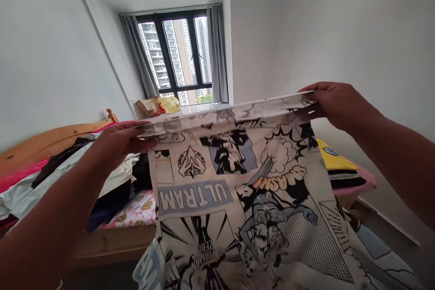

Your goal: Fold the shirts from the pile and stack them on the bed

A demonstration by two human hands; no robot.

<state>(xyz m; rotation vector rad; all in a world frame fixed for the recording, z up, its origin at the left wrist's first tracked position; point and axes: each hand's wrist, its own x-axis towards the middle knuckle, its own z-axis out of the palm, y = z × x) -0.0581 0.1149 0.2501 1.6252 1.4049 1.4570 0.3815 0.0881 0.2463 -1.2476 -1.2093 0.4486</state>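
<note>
I hold up a comic-print cloth [238,199], black, white and pale blue, with mirrored lettering on it. My left hand [117,145] pinches its top edge at the left corner. My right hand [335,102] grips the same edge at the right corner, a little higher. The top edge is stretched taut between both hands and the rest hangs down in front of me, out of the picture's bottom edge.
A wooden bed [50,140] on the left carries a heap of clothes [68,167] and a pink patterned sheet [136,210]. A yellow and black garment [335,163] lies at the right. Bags [159,105] sit on the window sill below a dark-framed window [180,54].
</note>
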